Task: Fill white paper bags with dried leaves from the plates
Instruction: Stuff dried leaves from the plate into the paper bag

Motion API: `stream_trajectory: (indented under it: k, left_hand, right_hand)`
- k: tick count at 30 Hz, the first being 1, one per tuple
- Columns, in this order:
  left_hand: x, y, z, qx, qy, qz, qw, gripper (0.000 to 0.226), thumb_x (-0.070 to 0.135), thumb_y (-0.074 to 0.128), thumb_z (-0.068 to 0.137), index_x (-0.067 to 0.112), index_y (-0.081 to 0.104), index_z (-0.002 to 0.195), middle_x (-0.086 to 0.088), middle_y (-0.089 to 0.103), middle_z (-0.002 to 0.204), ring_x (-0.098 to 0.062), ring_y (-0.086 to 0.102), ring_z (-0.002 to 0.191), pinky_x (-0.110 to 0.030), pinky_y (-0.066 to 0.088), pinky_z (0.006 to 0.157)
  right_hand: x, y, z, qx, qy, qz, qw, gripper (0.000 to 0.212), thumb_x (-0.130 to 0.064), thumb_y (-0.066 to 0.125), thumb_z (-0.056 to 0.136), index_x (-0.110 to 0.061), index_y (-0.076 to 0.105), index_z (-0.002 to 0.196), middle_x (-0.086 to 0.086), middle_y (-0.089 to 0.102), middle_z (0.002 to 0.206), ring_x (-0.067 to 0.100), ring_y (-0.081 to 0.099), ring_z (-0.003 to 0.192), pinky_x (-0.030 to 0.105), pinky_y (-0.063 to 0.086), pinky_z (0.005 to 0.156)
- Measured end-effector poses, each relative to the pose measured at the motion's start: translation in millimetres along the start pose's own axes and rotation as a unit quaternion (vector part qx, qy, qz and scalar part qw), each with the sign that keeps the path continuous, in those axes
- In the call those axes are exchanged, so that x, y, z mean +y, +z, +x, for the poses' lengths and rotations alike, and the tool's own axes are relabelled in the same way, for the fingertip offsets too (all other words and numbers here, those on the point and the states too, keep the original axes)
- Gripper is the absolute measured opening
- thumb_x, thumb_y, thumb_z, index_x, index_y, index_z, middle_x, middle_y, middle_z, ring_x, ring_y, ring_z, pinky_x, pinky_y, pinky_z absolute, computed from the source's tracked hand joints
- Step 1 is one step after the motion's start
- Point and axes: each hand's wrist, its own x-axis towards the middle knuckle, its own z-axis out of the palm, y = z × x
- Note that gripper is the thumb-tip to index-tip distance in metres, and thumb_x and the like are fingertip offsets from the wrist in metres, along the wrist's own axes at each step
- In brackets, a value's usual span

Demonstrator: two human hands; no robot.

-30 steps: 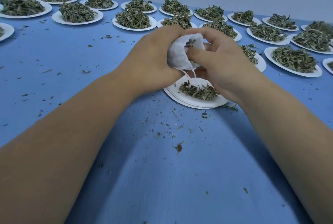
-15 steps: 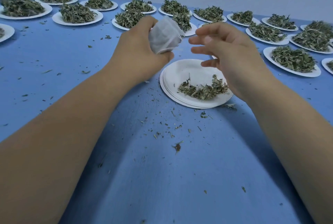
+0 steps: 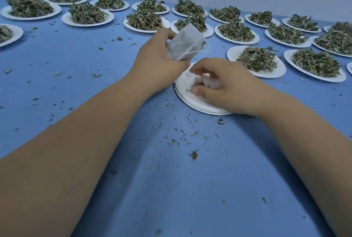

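My left hand [image 3: 158,61] grips a white paper bag [image 3: 184,45] with a drawstring, lifted above the table, its mouth turned to the right. Just below it, a stack of white plates [image 3: 182,90] lies on the blue table. My right hand [image 3: 224,86] is down on the top plate, fingers curled over the few dried leaves [image 3: 200,83] left there. The hand hides most of those leaves. A few leaf bits show at the bag's mouth.
Several white plates heaped with dried leaves fill the back of the table, the nearest one [image 3: 257,59] just right of my right hand, another [image 3: 144,20] behind the bag. Leaf crumbs litter the blue table [image 3: 171,179]. A pale wall runs behind.
My hands parted. The left hand lifted the bag up and to the left and keeps hold of it, while the right hand dropped onto the plate and curled over the leaves.
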Motion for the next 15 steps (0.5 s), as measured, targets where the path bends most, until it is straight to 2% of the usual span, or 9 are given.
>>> stream_trajectory:
  k: [3,4,6,7,9,11,12,13,15]
  left_hand:
    - [0,5,-1,-0.019,0.006,0.026,0.999,0.037,0.039,0.076,0.081,0.028,0.055,0.11,0.016,0.061,0.093,0.006,0.056,0.079,-0.012,0.036,0.054]
    - [-1,6,-1,-0.019,0.009,0.034,0.999,0.036,0.039,0.074,0.083,0.026,0.055,0.111,0.015,0.061,0.094,0.004,0.055,0.08,-0.012,0.036,0.055]
    - [-2,6,-1,-0.013,0.016,0.05,0.999,0.035,0.037,0.071,0.084,0.025,0.055,0.112,0.012,0.061,0.096,-0.001,0.054,0.08,-0.013,0.038,0.057]
    - [-2,7,-2,-0.009,0.02,0.059,0.998,0.034,0.036,0.071,0.085,0.024,0.055,0.113,0.011,0.062,0.096,-0.005,0.055,0.08,-0.014,0.04,0.059]
    - [-2,9,-2,-0.006,0.025,0.076,0.997,0.034,0.035,0.07,0.085,0.023,0.054,0.112,0.009,0.062,0.097,-0.014,0.056,0.084,-0.018,0.04,0.063]
    - [-2,11,-2,-0.009,0.024,0.092,0.995,0.033,0.033,0.069,0.085,0.022,0.054,0.112,0.007,0.061,0.097,-0.018,0.055,0.087,-0.025,0.04,0.061]
    - [-2,11,-2,-0.01,0.021,0.096,0.995,0.032,0.032,0.068,0.085,0.022,0.054,0.112,0.007,0.06,0.097,-0.019,0.055,0.089,-0.029,0.039,0.062]
    - [-3,11,-2,-0.01,0.019,0.097,0.995,0.031,0.032,0.067,0.085,0.022,0.054,0.112,0.007,0.06,0.096,-0.019,0.055,0.089,-0.03,0.039,0.063]
    - [-3,11,-2,-0.009,0.016,0.093,0.995,0.031,0.03,0.067,0.084,0.022,0.054,0.111,0.008,0.06,0.095,-0.019,0.054,0.088,-0.03,0.041,0.064]
  right_hand:
    - [-1,0,0,0.068,-0.008,0.032,0.997,0.024,-0.02,0.071,0.094,-0.024,0.071,0.117,-0.018,0.065,0.108,-0.017,0.052,0.091,0.0,0.036,0.086]
    - [0,-3,-2,0.092,-0.004,0.032,0.995,0.022,-0.023,0.069,0.095,-0.026,0.072,0.116,-0.02,0.065,0.108,-0.017,0.051,0.093,0.0,0.037,0.088]
    - [1,-12,-5,0.096,0.02,0.006,0.995,0.028,-0.045,0.063,0.097,-0.033,0.066,0.122,-0.02,0.062,0.115,-0.011,0.051,0.092,0.005,0.038,0.085]
    - [2,-15,-8,0.061,0.048,-0.014,0.997,0.041,-0.06,0.056,0.095,-0.037,0.06,0.128,-0.019,0.059,0.123,-0.008,0.052,0.093,0.012,0.039,0.085]
    - [-1,-13,-14,-0.055,0.101,-0.041,0.992,0.068,-0.078,0.041,0.09,-0.039,0.041,0.146,-0.011,0.048,0.146,0.008,0.05,0.12,0.032,0.039,0.1]
    - [-6,-2,-15,-0.123,0.097,-0.069,0.985,0.079,-0.077,0.032,0.091,-0.033,0.026,0.156,-0.005,0.031,0.161,0.016,0.03,0.146,0.043,0.023,0.12]
    - [-9,3,-14,-0.121,0.087,-0.067,0.987,0.076,-0.072,0.032,0.095,-0.03,0.024,0.157,-0.004,0.03,0.162,0.017,0.026,0.148,0.041,0.018,0.121]
    - [-12,6,-13,-0.107,0.078,-0.053,0.99,0.07,-0.067,0.034,0.098,-0.028,0.027,0.156,-0.002,0.034,0.159,0.018,0.032,0.145,0.037,0.023,0.117]
    - [-15,9,-10,-0.063,0.053,-0.021,0.996,0.05,-0.054,0.043,0.103,-0.028,0.044,0.146,-0.005,0.056,0.135,0.015,0.055,0.115,0.025,0.038,0.093]
